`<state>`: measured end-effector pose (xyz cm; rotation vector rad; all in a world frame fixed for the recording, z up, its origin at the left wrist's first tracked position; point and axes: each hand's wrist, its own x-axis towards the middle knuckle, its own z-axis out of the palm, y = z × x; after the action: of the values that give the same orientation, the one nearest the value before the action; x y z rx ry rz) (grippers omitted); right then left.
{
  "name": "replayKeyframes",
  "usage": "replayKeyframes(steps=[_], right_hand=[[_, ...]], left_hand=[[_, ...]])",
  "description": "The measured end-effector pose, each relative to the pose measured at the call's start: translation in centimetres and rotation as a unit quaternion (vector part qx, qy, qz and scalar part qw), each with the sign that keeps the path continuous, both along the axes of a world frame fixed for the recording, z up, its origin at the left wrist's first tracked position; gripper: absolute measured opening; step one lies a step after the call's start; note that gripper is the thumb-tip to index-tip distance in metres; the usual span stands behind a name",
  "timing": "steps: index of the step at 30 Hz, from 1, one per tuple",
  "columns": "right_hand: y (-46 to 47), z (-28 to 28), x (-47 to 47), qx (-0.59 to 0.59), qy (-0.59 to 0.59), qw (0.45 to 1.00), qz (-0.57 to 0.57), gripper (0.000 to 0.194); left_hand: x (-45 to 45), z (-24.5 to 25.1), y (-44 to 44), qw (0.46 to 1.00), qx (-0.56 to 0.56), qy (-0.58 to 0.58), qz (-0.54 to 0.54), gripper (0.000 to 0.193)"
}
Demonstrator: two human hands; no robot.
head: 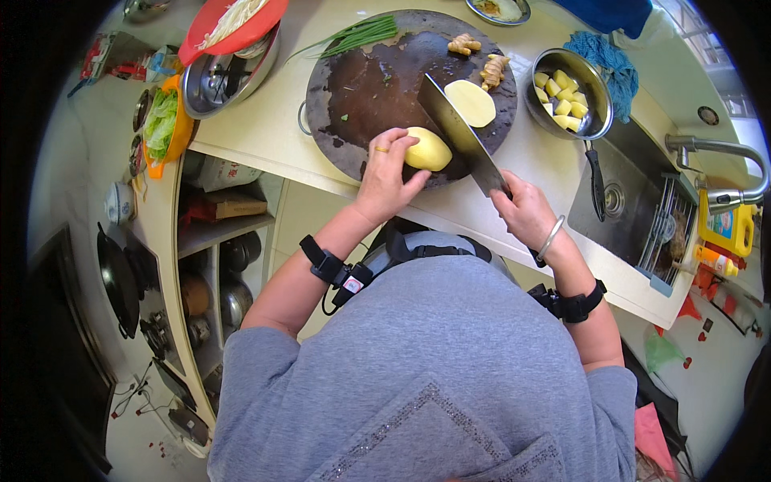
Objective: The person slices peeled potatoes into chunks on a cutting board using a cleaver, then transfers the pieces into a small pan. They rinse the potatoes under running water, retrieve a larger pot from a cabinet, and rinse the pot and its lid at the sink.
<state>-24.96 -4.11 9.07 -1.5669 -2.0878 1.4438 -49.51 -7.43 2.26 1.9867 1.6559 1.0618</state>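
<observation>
My left hand (394, 172) grips a peeled potato piece (429, 149) near the front edge of a round, dark, wet chopping board (367, 90). In my right hand (524, 208) is the handle of a Chinese cleaver (456, 129). Its broad blade stands on edge just right of the held potato, tilted a little. Past the blade lies another potato piece (473, 103), its flat cut face up. Two pieces of ginger root, one (464, 44) at the back and one (494, 72) at the right, rest on the board. Green scallion stalks (361, 37) lie at its back left.
A steel saucepan (533, 78) with potato chunks stands right of the board, its black handle (595, 187) reaching over the sink (578, 205). At the left are a red colander (241, 42) of enoki mushrooms over a steel bowl (232, 90) and an orange basket (181, 132) of lettuce.
</observation>
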Motion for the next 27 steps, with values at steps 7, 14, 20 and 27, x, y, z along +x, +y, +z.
replayKeyframes(steps=[7,14,20,27], right_hand=[[-0.1,1.1,-0.5,0.153,-0.010,0.984,0.087,0.027],[1.6,1.7,-0.6,0.206,-0.048,0.960,0.183,0.031],[2.3,2.6,-0.7,0.185,-0.083,0.956,0.210,0.030],[2.2,1.8,-2.6,0.159,-0.167,0.946,0.226,0.029]], left_hand=[[0.0,-1.3,0.2,0.997,0.041,0.006,0.063,0.028],[0.1,-1.8,0.1,0.997,0.041,-0.004,0.069,0.028],[0.3,-2.2,0.1,0.995,0.063,0.001,0.081,0.029],[0.4,-2.6,0.0,0.995,0.044,-0.011,0.093,0.029]])
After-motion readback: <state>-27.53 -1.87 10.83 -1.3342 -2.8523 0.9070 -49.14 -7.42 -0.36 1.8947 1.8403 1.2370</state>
